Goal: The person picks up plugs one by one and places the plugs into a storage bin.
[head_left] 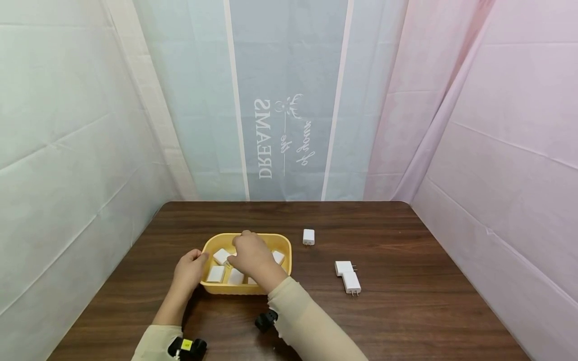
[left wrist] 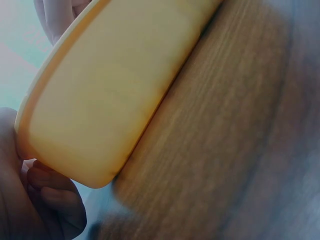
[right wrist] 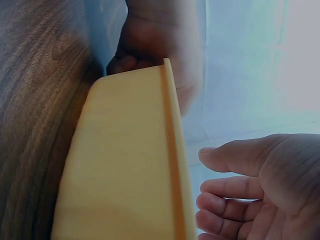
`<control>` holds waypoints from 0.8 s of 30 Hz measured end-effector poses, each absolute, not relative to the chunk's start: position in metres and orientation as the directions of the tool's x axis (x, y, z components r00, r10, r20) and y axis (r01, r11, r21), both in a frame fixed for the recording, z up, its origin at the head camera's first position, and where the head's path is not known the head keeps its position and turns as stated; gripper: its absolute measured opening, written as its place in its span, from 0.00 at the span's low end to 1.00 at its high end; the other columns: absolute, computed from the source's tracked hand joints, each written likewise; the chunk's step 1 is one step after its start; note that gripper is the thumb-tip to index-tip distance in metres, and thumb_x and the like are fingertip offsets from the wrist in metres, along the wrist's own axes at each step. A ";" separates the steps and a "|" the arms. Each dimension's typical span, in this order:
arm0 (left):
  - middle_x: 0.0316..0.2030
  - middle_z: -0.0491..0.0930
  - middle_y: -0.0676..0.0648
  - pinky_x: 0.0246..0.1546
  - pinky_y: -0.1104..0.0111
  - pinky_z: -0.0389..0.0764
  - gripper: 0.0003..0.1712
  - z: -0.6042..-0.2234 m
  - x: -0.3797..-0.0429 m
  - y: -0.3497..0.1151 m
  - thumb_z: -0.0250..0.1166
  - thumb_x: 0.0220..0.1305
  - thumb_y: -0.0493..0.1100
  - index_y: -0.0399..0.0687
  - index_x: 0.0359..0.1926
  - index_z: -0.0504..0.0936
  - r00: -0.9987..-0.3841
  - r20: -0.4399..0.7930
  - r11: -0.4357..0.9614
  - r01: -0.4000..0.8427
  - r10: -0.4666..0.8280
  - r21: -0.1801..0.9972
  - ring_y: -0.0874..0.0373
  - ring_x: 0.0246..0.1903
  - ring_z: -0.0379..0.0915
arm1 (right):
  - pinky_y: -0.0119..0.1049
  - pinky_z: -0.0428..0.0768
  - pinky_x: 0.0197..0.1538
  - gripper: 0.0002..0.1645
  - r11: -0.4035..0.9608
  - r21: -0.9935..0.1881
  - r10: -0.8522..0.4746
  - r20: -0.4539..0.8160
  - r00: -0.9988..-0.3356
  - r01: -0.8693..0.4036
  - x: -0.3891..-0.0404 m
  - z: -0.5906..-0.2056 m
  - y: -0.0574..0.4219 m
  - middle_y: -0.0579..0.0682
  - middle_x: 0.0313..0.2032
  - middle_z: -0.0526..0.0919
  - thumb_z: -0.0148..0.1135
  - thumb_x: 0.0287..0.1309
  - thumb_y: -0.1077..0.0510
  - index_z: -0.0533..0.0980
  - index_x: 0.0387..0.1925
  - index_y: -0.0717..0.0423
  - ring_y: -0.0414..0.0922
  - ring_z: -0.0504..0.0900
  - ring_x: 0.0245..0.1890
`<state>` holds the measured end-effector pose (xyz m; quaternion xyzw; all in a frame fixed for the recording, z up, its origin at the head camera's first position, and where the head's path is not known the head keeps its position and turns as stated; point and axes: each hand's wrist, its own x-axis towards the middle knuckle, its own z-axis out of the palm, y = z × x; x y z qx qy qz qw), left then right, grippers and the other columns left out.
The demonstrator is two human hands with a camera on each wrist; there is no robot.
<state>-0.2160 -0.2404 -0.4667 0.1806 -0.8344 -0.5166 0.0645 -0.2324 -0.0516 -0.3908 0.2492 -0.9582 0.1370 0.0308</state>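
Observation:
A yellow plastic basket [head_left: 235, 289] stands on the table with several white wall chargers in it, one charger [head_left: 215, 274] at its front left. My left hand [head_left: 189, 268] grips the basket's left end, thumb at the rim and fingers curled outside below it. The left wrist view shows this hand [left wrist: 42, 195] at the basket's corner. My right hand [head_left: 254, 255] reaches over the basket from the front right, its fingertips near the back-left charger [head_left: 221, 256]. In the right wrist view the right hand [right wrist: 260, 185] has thumb and fingers apart, with nothing visible between them.
A single charger [head_left: 309, 236] lies right of the basket on the brown wooden table [head_left: 406, 311]. Farther right, two chargers, one behind [head_left: 343, 268] and one in front [head_left: 351, 283], lie against each other, prongs showing. Cloth curtains [head_left: 289, 65] surround the table's back and sides.

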 end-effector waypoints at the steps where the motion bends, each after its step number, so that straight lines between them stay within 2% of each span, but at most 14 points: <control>1: 0.20 0.67 0.49 0.19 0.68 0.68 0.20 -0.467 -0.216 -0.240 0.54 0.69 0.52 0.37 0.33 0.73 -0.926 -0.080 0.401 -0.236 -0.369 0.885 0.55 0.22 0.65 | 0.37 0.80 0.47 0.21 0.838 -0.247 -0.469 0.129 -0.874 -0.486 -0.232 -0.389 -0.050 0.46 0.47 0.79 0.65 0.57 0.42 0.81 0.49 0.46 0.45 0.79 0.48; 8: 0.19 0.66 0.50 0.20 0.68 0.68 0.20 -0.467 -0.212 -0.241 0.54 0.69 0.52 0.38 0.30 0.72 -0.923 -0.069 0.411 -0.235 -0.380 0.881 0.55 0.22 0.65 | 0.36 0.80 0.47 0.23 0.821 -0.249 -0.491 0.154 -0.857 -0.515 -0.228 -0.383 -0.043 0.46 0.49 0.79 0.65 0.56 0.42 0.81 0.51 0.46 0.45 0.79 0.50; 14: 0.20 0.66 0.49 0.20 0.67 0.68 0.20 -0.466 -0.212 -0.241 0.54 0.69 0.52 0.38 0.31 0.73 -0.927 -0.082 0.391 -0.233 -0.366 0.891 0.54 0.23 0.65 | 0.38 0.80 0.48 0.25 0.814 -0.282 -0.477 0.172 -0.862 -0.507 -0.224 -0.377 -0.034 0.47 0.48 0.79 0.66 0.56 0.43 0.80 0.53 0.48 0.46 0.78 0.50; 24: 0.19 0.65 0.49 0.19 0.68 0.67 0.20 -0.466 -0.213 -0.241 0.53 0.69 0.52 0.40 0.28 0.71 -0.929 -0.072 0.400 -0.225 -0.362 0.888 0.55 0.22 0.64 | 0.39 0.80 0.47 0.24 0.816 -0.279 -0.468 0.195 -0.862 -0.506 -0.224 -0.367 -0.017 0.47 0.48 0.79 0.65 0.56 0.45 0.79 0.53 0.49 0.46 0.79 0.49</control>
